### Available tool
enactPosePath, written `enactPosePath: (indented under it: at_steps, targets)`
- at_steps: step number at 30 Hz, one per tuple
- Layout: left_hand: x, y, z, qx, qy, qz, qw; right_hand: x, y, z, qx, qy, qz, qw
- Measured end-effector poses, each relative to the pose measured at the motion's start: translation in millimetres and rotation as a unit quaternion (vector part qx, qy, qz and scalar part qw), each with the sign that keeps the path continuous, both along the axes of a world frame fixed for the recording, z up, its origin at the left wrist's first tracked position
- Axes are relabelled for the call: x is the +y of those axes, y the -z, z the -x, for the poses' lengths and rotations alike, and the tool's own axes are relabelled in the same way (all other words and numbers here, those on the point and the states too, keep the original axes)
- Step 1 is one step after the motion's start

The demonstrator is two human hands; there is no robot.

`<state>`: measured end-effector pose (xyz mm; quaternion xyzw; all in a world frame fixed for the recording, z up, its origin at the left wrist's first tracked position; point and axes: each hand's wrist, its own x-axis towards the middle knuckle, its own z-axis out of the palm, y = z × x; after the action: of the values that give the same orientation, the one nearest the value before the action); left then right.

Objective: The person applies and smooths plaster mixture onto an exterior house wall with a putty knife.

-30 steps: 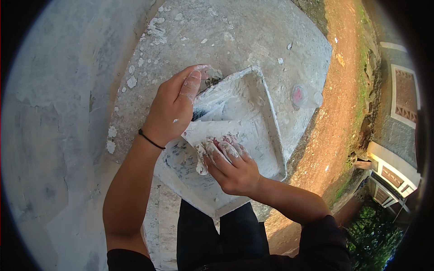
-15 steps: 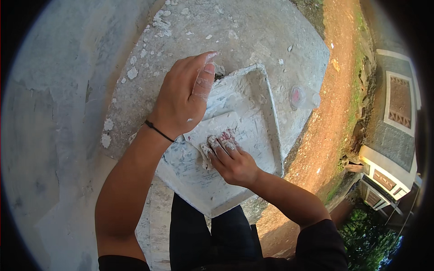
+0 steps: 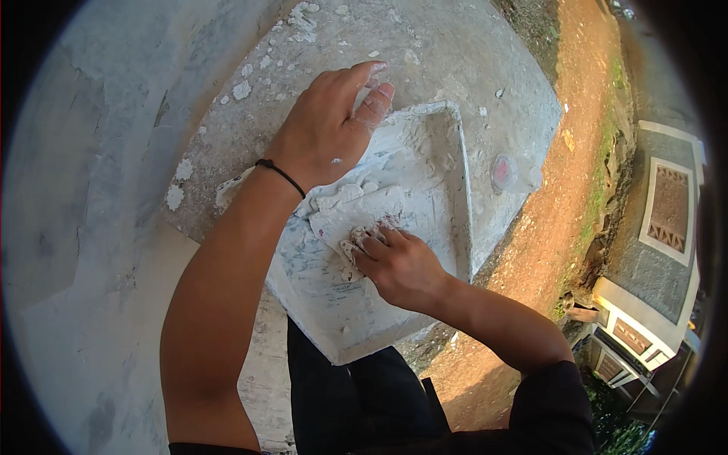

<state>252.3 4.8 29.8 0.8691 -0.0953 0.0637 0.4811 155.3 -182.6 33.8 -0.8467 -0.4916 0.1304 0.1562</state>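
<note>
My left hand (image 3: 330, 121) is over the upper-left rim of the white plaster-coated tray (image 3: 464, 208), fingers curled; whatever they grip is hidden under the hand. Smears of white plaster dot its thumb. Inside the tray, my right hand (image 3: 398, 265) grips a wide, flat scraper (image 3: 341, 220) coated in white paste, with lumps of paste (image 3: 341, 193) along its upper edge. Its fingers are caked in paste.
The tray lies on a speckled concrete slab (image 3: 432, 45), beside a clear plastic container (image 3: 514, 173) with pink inside. A grey smooth surface (image 3: 91, 227) runs along the left. At right are a dirt path (image 3: 576, 152) and a low building (image 3: 660, 220).
My left hand has moved up and right along the rim. The scraper has shifted slightly within the tray, and paste lumps now show along its upper edge.
</note>
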Motion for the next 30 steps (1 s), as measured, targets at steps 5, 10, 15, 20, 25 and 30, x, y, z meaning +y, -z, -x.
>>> enactPosePath:
  at_steps: [5,10,15,20,25,30]
  targets:
    - [1,5,-1,0.073,0.024,0.068,0.995,-11,-9,-2,0.036,-0.038,0.008,0.999]
    - [2,6,-2,0.071,0.001,0.052,0.996,-23,-26,3,-0.016,-0.025,0.005,1.0]
    - [5,-5,-2,0.094,0.016,0.046,0.994,-30,-26,12,-0.08,-0.049,-0.012,0.996]
    - [5,-6,-2,0.118,0.022,0.059,0.991,-13,-16,8,-0.122,-0.032,-0.026,0.992]
    - [4,-5,-2,0.123,0.025,0.052,0.991,-2,5,-5,-0.15,-0.011,-0.001,0.989]
    - [6,-11,2,0.137,0.028,0.033,0.99,0,-12,-5,-0.16,0.029,-0.024,0.986]
